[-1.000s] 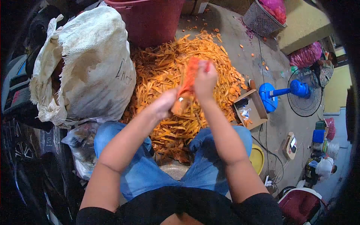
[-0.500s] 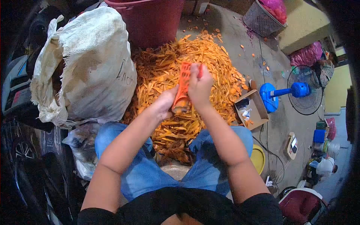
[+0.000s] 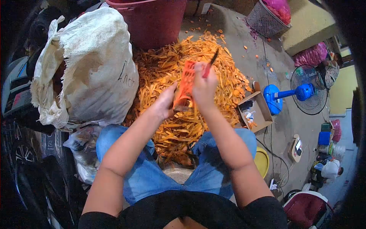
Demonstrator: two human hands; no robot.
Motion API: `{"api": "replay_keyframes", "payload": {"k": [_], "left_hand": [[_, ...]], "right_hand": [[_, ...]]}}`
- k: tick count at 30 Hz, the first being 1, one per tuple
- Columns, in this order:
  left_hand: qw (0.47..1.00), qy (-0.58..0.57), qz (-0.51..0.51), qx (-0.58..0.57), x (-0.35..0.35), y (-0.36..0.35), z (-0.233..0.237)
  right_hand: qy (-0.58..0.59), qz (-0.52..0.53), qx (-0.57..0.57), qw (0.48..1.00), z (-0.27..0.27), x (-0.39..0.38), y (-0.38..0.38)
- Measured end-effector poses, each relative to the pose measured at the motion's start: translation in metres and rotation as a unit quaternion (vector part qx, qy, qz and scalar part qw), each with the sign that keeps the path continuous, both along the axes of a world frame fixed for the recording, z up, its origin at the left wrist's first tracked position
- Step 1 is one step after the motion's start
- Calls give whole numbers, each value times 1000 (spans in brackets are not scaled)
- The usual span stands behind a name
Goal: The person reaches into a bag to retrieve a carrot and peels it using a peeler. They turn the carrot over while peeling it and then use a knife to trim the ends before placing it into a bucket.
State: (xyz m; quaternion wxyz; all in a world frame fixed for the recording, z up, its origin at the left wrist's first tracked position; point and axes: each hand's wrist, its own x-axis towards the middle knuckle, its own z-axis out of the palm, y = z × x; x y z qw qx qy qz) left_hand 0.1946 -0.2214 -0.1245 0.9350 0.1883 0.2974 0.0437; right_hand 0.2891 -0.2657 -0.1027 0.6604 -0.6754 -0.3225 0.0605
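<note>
A cluttered work area — concrete floor, peelings, sack.

Landmark: pile of orange strips. Over it, right hand blurred, handle of red-handled blade partly hidden in its grip. Left hand: some fingers hidden behind orange slotted tool; piece at the tool's lower end too blurred to identify. Beyond the pile, maroon bin cut by top edge. Left of the pile, contents of plastic bag unclear. Far right of the pile, person too small for detail.
</note>
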Motion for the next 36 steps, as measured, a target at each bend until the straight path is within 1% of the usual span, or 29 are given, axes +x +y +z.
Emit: {"api": "replay_keyframes", "payload": {"k": [2, 3, 4, 6, 8, 10, 11, 12, 13, 14, 15, 16, 17, 18, 19, 20, 21, 22, 23, 24, 26, 27, 29, 30, 31, 33, 34, 35, 36], "left_hand": [[995, 76, 52, 46, 1, -3, 11], [996, 61, 36, 52, 0, -6, 14], [996, 61, 37, 50, -3, -7, 14], [990, 40, -92, 100, -8, -7, 14], [991, 34, -100, 83, -11, -11, 16], [991, 23, -121, 44, -14, -16, 16], [994, 13, -109, 16, -13, -14, 12], [994, 11, -110, 16, -12, -10, 11], [997, -6, -77, 27, -11, -6, 11], [998, -21, -43, 37, -10, -2, 11], [998, 14, -41, 42, -9, 2, 2], [998, 14, -40, 43, -7, 1, 2], [998, 35, 8, 47, -2, -2, 4], [996, 56, 56, 50, 0, -5, 6], [994, 38, 68, 78, -3, -10, 17], [994, 40, 67, 79, -5, -11, 16], [994, 38, 29, 96, -7, -11, 15], [993, 35, -10, 112, -8, -10, 14], [983, 37, -86, 156, -11, -10, 8], [983, 37, -86, 156, -12, -13, 14], [987, 36, -108, 110, -15, -20, 31], [985, 34, -120, 115, -14, -19, 25], [986, 56, -110, 112, -12, -14, 24], [986, 80, -98, 106, -11, -12, 23], [987, 79, -96, 105, -9, -8, 15], [996, -34, -47, 61, -6, -3, -4], [996, -34, -49, 62, -6, -4, 3], [996, -6, -14, 85, -6, -6, 15], [994, 23, 21, 107, -7, -8, 22]], "right_hand": [[-57, 14, -41, 997, -2, -13, 0], [-63, 11, -68, 996, -6, -9, -2], [-64, 12, -70, 995, -10, -2, -1], [-73, -66, -33, 995, -17, 22, 5], [-43, -216, -70, 973, -25, 68, 5], [43, -232, -56, 970, -20, 94, -7], [43, -234, -56, 970, -20, 94, -8], [87, -201, -11, 976, -18, 91, -8], [131, -166, 34, 977, -14, 84, -8], [70, -126, 70, 987, -14, 70, -2], [10, -85, 106, 991, -13, 50, 4], [-9, -73, 51, 996, -6, 29, 4], [-29, -61, -5, 998, 1, 12, 2], [-29, -61, -5, 998, 4, 3, 0], [3, -18, -57, 998, 6, -3, -3], [36, 24, -108, 993, 6, -6, -3], [10, -9, -88, 996, -3, -2, 0], [10, -9, -89, 996, -10, 10, 3], [-54, -92, -75, 992, -15, 30, 5], [-116, -175, -59, 976, -20, 51, 6], [-18, -162, 59, 985, -31, 93, -1], [-17, -162, 58, 985, -26, 96, -5], [116, -244, -82, 959, -13, 99, -10], [158, -159, -7, 975, -4, 87, -9], [199, -72, 67, 975, 1, 68, -6], [17, -77, 58, 995, -5, 33, 6], [23, -31, 15, 999, 3, 12, 2], [28, 15, -29, 999, 11, -2, -4], [29, 15, -29, 999, 11, -4, -4]]}}
